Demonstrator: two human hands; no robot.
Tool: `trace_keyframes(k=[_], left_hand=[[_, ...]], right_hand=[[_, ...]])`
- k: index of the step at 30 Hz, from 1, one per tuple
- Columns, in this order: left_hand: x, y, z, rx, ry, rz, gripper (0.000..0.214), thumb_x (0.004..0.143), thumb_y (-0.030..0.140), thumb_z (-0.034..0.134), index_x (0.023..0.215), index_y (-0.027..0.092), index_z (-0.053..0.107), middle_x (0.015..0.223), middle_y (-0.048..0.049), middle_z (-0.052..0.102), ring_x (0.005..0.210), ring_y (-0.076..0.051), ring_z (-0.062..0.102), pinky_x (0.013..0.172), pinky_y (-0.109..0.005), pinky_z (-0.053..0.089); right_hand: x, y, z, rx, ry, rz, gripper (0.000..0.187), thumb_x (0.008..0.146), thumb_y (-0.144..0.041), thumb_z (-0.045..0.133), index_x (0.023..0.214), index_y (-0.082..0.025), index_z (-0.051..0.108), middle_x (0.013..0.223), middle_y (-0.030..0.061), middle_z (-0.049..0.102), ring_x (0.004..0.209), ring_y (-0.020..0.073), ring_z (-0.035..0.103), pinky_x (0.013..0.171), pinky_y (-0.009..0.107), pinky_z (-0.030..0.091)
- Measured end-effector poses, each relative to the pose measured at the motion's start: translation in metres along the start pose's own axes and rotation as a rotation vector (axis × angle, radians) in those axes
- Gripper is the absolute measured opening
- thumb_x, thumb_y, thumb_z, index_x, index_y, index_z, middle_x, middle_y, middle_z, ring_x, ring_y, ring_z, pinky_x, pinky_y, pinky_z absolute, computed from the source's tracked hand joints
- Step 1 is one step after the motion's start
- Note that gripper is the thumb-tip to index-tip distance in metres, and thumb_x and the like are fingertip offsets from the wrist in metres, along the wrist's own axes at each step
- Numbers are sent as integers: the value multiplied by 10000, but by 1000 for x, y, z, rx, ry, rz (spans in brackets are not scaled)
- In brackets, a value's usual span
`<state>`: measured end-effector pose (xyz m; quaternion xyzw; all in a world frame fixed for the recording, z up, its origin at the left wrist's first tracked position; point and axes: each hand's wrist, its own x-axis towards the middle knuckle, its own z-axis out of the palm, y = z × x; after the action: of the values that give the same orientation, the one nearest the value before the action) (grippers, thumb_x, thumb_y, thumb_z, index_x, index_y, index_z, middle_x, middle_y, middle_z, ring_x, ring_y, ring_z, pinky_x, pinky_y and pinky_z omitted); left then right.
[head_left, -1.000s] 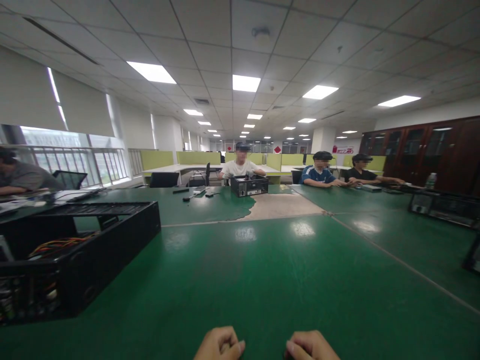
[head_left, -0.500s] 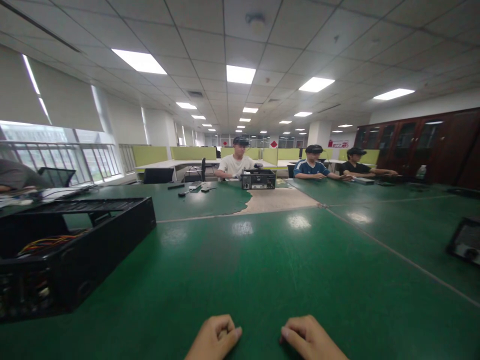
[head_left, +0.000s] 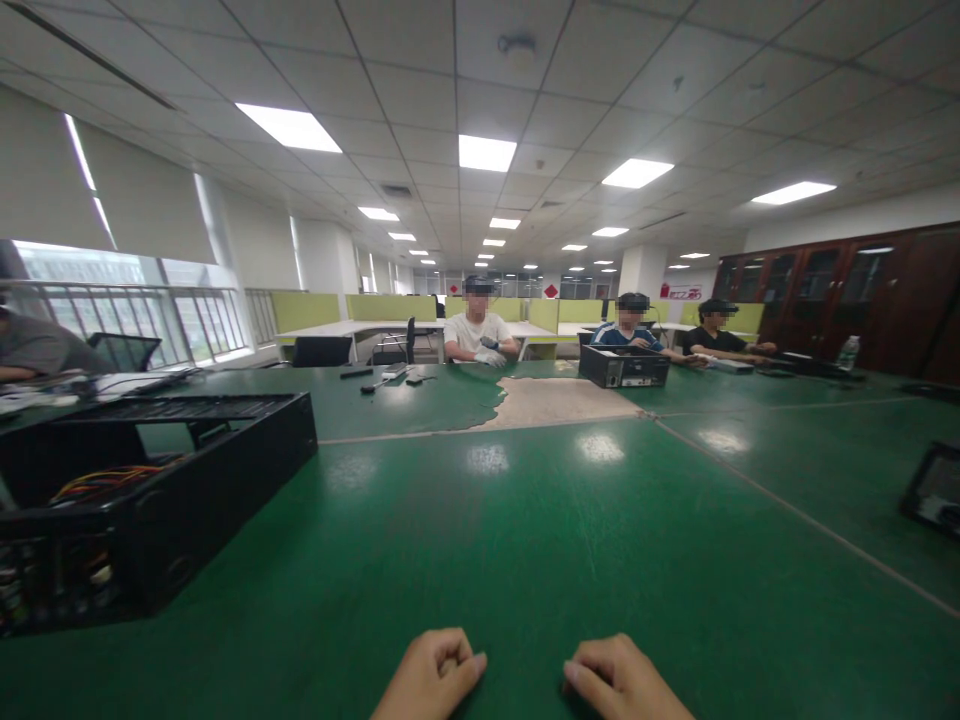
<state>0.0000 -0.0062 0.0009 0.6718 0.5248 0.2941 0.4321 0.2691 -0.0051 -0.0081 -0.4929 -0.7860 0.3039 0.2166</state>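
Observation:
My left hand [head_left: 431, 678] and my right hand [head_left: 619, 680] rest on the green table mat [head_left: 510, 540] at the bottom edge of the head view, a short gap between them. Both are curled into loose fists with the fingers folded in and nothing visible in them. An open black computer case [head_left: 150, 490] with coloured wires inside lies to the left, well away from my left hand.
Three people sit at the far side of the table; a black computer case [head_left: 624, 366] stands in front of the middle one. Another person's sleeve [head_left: 41, 350] shows at far left. A black device [head_left: 934, 490] lies at the right edge. Small tools [head_left: 386, 378] lie far back.
The far black computer case has slid right, from in front of the person in white to the person in blue. My hands have stayed put in fists.

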Motion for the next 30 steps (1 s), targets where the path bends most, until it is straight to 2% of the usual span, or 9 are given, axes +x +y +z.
trace_keyframes(k=[10,30], left_hand=[[-1,-3,1,-7,-17,-6,412,767,566,514,646,178,452,567,67,314,552,-97,262,517,-241,183],[1,-3,0,-2,-3,-3,405,774,555,520,643,178,448,560,67,310,554,-99,253,525,-244,177]], right_hand=[[1,2,2,-49,-3,6,429,871,-475,417,645,-159,598,594,-18,545,608,110,479,585,236,287],[-2,-12,-5,-76,-16,62,369,858,-439,455,697,-180,663,668,-3,643,668,136,552,631,242,336]])
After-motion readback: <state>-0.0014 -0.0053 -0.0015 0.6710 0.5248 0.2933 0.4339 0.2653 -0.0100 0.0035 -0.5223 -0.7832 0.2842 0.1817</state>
